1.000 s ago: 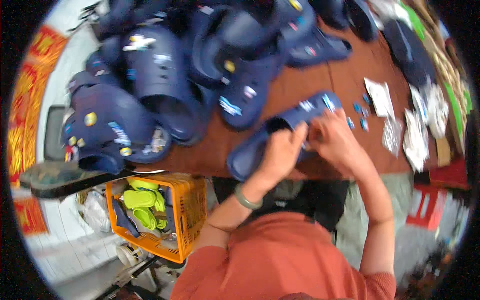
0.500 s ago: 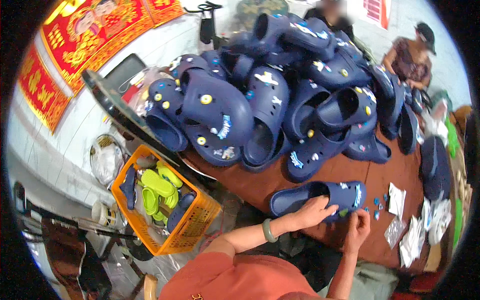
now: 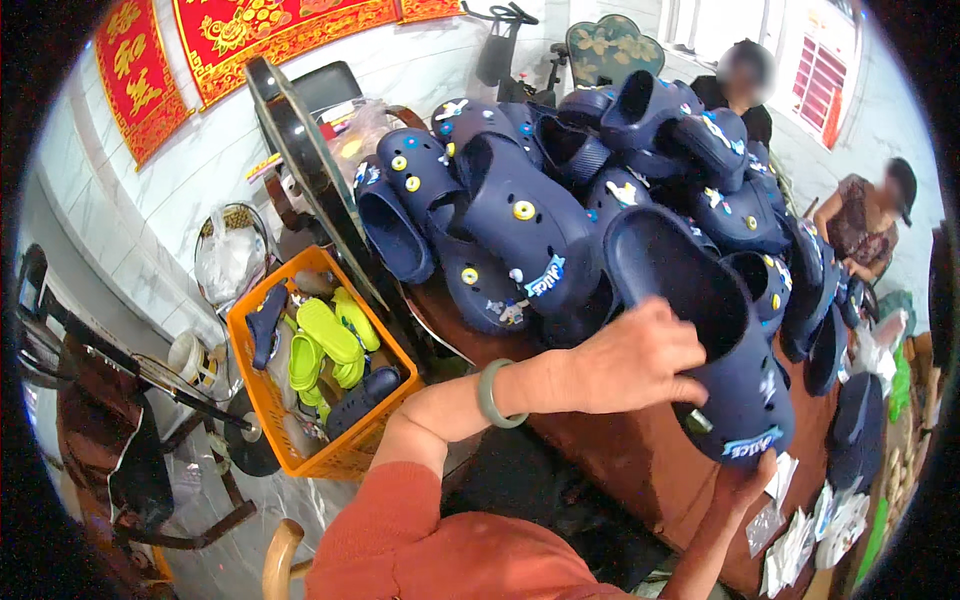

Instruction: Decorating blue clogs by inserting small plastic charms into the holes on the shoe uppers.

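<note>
A navy clog (image 3: 725,370) is raised above the brown-covered table, its heel tilted up toward the pile and its toe toward me. Small charms, among them a light-blue banner-shaped one (image 3: 752,442), sit on its upper. My left hand (image 3: 640,360), below a pale green bangle (image 3: 493,393), is closed on the clog's side, with fingers over the opening and the thumb outside. At the toe, my right hand (image 3: 745,487) grips the clog; its fingers are partly hidden beneath it. Behind it rises a large heap of similar navy clogs (image 3: 530,230) bearing yellow, white and blue charms.
An orange crate (image 3: 390,425) with lime-green and navy clogs stands at the left on the floor. White papers (image 3: 790,555) and clear plastic lie on the table's (image 3: 600,460) right side. Two people (image 3: 860,235) sit beyond the heap. A wooden chair part (image 3: 281,560) is near me.
The clog has risen off the table and tilted heel-up. My left hand has shifted onto its side, and my right hand has gone to its toe. The whole view has shifted.
</note>
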`<state>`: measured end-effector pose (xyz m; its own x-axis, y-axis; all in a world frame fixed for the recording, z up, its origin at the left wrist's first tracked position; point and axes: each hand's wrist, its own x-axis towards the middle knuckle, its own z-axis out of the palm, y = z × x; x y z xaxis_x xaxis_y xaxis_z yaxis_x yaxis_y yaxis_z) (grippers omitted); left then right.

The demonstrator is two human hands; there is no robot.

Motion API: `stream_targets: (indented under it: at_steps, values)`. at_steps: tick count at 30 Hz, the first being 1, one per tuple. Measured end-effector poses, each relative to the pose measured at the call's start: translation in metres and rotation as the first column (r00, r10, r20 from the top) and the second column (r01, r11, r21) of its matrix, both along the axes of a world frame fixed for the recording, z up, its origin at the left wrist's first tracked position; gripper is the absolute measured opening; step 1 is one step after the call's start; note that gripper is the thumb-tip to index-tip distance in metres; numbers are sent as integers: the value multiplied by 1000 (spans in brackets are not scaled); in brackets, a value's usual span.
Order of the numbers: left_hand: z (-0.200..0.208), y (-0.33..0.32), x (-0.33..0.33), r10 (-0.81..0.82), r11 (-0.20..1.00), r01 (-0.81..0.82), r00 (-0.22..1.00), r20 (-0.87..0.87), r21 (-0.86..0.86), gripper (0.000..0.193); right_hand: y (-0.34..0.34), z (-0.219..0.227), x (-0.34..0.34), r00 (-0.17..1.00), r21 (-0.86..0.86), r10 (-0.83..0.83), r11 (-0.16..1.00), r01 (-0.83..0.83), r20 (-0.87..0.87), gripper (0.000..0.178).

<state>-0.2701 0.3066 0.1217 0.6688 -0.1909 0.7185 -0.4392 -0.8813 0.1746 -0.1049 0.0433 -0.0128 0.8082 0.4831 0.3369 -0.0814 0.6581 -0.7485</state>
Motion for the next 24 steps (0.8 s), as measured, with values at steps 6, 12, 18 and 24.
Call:
stream_targets:
  at_steps: [6, 12, 18, 24]
  values:
    - [-38, 59, -42, 658, 752, -581, 645, 387, -312, 88, 119, 107, -31, 976, -41, 131, 989, -140, -173, 62]
    - [-104, 93, -31, 810, 563, -747, 583, 57, -354, 123, 277, 179, -49, 901, -77, 391, 909, -410, -188, 61]
    - [-98, 118, -14, 782, 593, -664, 610, 128, -456, 104, 381, 169, -34, 886, -191, 445, 865, -463, -132, 69]
    - [-113, 123, -32, 782, 592, -669, 611, 121, -450, 99, 359, 157, -43, 885, -298, 427, 834, -464, -183, 69]
